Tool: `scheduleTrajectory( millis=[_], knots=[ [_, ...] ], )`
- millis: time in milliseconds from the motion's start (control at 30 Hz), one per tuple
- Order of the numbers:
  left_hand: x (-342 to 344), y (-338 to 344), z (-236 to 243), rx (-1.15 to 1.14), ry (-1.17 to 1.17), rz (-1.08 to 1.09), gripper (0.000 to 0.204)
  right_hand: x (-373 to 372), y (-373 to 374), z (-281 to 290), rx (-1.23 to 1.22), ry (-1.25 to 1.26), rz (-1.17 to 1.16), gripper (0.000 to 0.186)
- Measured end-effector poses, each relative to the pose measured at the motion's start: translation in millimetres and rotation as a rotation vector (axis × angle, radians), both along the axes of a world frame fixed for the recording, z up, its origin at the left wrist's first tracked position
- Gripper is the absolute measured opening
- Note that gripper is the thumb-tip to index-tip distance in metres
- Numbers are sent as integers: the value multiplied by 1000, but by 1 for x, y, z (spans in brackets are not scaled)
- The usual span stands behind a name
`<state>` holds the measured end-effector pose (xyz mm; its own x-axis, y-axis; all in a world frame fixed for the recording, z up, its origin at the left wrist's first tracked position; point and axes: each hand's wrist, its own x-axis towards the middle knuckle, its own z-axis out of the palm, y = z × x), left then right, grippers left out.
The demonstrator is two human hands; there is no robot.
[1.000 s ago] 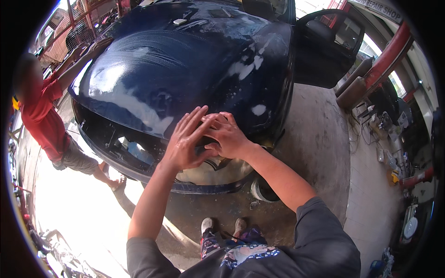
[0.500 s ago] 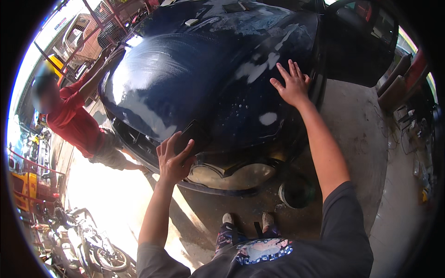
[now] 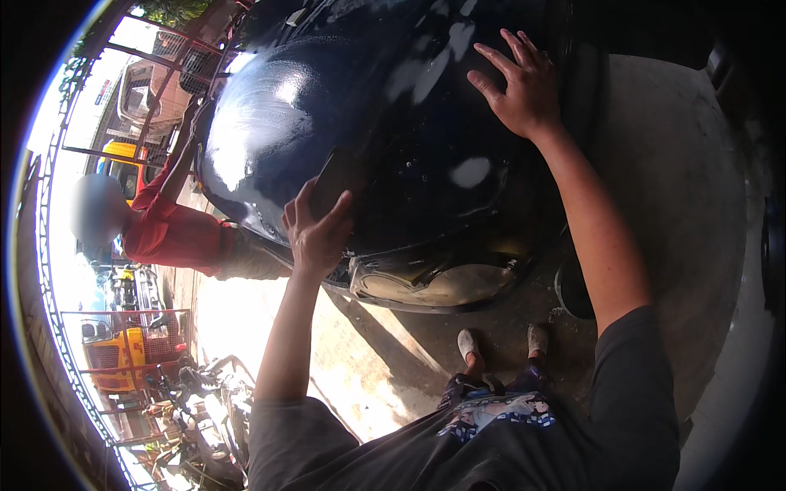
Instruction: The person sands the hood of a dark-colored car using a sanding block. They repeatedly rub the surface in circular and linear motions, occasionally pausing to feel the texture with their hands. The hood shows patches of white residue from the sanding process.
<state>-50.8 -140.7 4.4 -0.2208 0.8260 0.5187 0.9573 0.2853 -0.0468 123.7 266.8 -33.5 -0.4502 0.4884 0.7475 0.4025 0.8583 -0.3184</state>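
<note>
Your hands have parted since a second ago: your left hand (image 3: pixel 315 239) grips a dark block (image 3: pixel 332 182) near the hood's (image 3: pixel 372 123) front edge, long axis apparently pointing up-hood; your right hand (image 3: pixel 524 92) splays near its right side (contact unclear). Likely rubbing; the next stroke calls for level pressure.

Glaring sunlight (image 3: pixel 246 315) whitens the left floor (image 3: pixel 356 385) near red mesh fencing (image 3: pixel 168 337).
</note>
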Motion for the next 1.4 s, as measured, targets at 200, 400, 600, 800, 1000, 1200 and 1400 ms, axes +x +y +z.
scheduleTrajectory(
  millis=[200,400,600,800,1000,1200,1400],
  knots=[
    [-6,-5,-14,93,3,-23,63,-3,0,-2,10,-28,-63,64],
    [-51,207,47,-79,-47,5,53,4,2,7,-63,0,-1,59],
    [-12,-41,-14,64,-34,-14,63,6,-9,10,42,35,-28,49],
    [-57,69,19,-109,76,27,60,1,-7,12,-5,1,-68,58],
    [-73,248,58,-97,-42,-3,53,8,-1,7,-69,30,-26,47],
    [-11,-47,-5,-46,119,-64,80,8,-13,14,-92,6,-35,53],
    [-43,106,45,-177,38,-51,60,9,-14,22,-141,21,-37,52]
  ],
)
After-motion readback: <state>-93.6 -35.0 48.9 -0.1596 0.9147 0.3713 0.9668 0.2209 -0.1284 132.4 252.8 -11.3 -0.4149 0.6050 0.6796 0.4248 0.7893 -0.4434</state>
